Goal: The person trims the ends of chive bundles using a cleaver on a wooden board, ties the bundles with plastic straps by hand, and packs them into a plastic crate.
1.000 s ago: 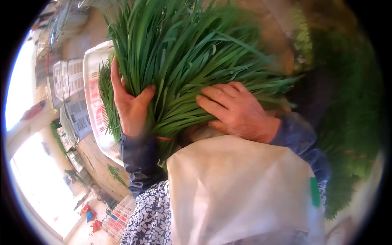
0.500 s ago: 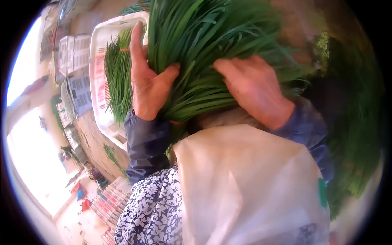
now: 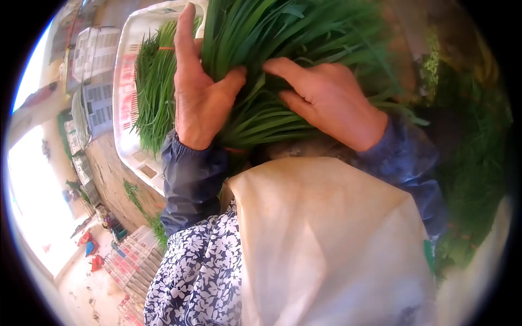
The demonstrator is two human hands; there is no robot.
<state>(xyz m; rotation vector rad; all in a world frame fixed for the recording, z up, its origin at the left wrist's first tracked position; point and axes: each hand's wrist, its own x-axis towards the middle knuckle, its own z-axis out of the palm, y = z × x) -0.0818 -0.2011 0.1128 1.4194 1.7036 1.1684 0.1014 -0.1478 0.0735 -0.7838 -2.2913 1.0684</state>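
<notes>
"What's lying in the basket at left?"

"A banded bundle. Just right of it, a leaf bunch is spreading."

"And farther right?"

"A leaf heap is lying there. Crates are standing left of the basket, stacked containers nearer."

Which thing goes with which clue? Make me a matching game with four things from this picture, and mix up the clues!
Things:
1. Big bunch of green leaves
2. White crate
3. Big plain cloth
4. Patterned cloth

Clues:
A. Dark blue with white flowers
B. Has a smaller green bunch inside
C. Cream-coloured
D. At the left hand and the right hand

Right pairs: 1-D, 2-B, 3-C, 4-A
</notes>
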